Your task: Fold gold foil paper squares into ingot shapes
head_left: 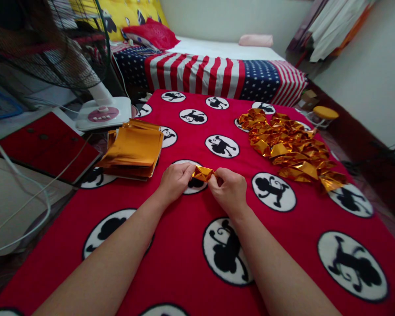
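Between my hands, over the red cloth [191,145] with monkey prints, is a small folded piece of gold foil paper [203,174]. My left hand [176,182] is closed on its left end, thumb and fingers pinched together. At its right end, my right hand [229,188] pinches the same piece with curled fingers. A stack of flat gold foil sheets [134,142] lies to the left of my hands. Over on the right sits a pile of folded gold foil pieces [288,145], overlapping one another.
A fan with a white base [103,112] stands at the left, beside a dark red panel [44,142] and loose white cables [48,197]. Beyond the cloth is a bed with a flag-patterned cover [197,72]. A yellow stool [325,113] stands by the right wall.
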{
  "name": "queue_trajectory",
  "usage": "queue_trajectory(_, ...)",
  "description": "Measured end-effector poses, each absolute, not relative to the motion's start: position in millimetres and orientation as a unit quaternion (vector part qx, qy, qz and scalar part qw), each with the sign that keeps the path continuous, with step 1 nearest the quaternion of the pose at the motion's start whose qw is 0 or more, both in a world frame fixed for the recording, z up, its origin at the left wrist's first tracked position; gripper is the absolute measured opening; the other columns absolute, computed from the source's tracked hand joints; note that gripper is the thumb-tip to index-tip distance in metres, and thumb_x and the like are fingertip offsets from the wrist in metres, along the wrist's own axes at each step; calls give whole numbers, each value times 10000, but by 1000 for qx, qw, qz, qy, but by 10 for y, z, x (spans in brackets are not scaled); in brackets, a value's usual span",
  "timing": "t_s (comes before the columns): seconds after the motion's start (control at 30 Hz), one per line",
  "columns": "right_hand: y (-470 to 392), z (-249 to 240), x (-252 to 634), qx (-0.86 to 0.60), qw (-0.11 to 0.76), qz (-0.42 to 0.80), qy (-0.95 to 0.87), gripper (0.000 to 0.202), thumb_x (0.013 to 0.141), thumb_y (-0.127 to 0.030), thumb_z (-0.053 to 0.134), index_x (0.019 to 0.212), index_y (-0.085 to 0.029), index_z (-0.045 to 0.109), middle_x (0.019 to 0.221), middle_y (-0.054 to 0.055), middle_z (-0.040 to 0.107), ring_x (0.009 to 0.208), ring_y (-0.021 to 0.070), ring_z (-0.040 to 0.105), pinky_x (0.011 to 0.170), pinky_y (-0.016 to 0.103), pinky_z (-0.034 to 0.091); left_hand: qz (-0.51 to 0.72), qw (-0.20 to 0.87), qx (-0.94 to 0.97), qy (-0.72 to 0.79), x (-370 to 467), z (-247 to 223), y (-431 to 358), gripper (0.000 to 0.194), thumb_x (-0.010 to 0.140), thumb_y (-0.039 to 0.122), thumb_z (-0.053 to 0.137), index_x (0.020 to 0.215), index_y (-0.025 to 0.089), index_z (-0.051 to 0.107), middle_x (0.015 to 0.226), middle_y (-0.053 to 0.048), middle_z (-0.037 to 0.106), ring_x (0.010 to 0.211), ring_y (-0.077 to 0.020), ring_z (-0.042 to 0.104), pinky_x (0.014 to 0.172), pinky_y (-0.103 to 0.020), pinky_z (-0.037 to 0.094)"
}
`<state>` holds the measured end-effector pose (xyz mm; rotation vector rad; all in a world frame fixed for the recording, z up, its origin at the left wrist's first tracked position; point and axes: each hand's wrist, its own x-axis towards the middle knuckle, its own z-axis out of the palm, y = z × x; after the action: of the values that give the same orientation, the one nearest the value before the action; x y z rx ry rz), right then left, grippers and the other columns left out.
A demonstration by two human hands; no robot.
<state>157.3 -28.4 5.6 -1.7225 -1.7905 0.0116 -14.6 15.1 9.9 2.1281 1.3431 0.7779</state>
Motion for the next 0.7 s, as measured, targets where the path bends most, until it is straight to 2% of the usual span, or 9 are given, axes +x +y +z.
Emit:
queue_trajectory(0.27, -313, 50, 1553, -661, 337, 12, -671, 228, 799, -275, 541, 586, -196, 551, 560, -4, 572, 499, 113, 429, 534, 265, 235, 267, 242, 794, 490, -148, 104, 135, 438, 956, 392, 350, 641, 175, 563, 621, -18, 570, 599, -142, 492, 563, -269, 271)
queue_trajectory(0.5, -297, 62, 1604, -658, 393, 109, -633, 264, 867, -347, 528, 658, -195, 586, 563, -25, 558, 523, 110, 460, 527, 235, 267, 294, 235, 772, 511, -134, 98, 149, 442, 962, 401, 353, 657, 171, 575, 614, -13, 564, 606, -137, 504, 576, -258, 286)
queue_trajectory(0.7, -280, 38, 1626, -660, 396, 113, -628, 303, 868, -345, 533, 607, -192, 560, 524, -36, 504, 501, 99, 432, 515, 231, 253, 286, 241, 774, 511, -135, 111, 146, 435, 966, 402, 351, 703, 169, 608, 657, -20, 599, 645, -143, 544, 585, -254, 291)
